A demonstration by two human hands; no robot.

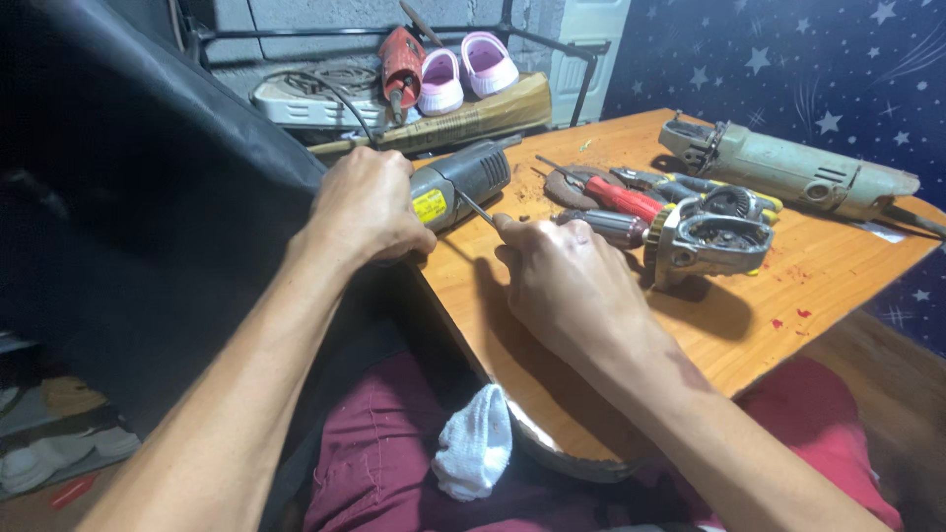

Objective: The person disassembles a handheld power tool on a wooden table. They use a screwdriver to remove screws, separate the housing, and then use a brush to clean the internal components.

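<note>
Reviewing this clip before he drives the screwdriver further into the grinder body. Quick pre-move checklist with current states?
1. Left hand grips the grinder body: ok.
2. Right hand holds the screwdriver: ok.
3. Screwdriver tip seated in a screw: cannot tell, contact point too small.
4. Grinder body fully on the table: not ok, it sits at the edge.
5. Gear head and red screwdriver away from both hands: ok.
6. White cloth out of the way: ok, on the lap.

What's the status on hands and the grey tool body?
Left hand clamped on grey tool body. Right hand holds thin screwdriver, tip at the body. Gear head and red-handled screwdriver beside, apart.
</note>
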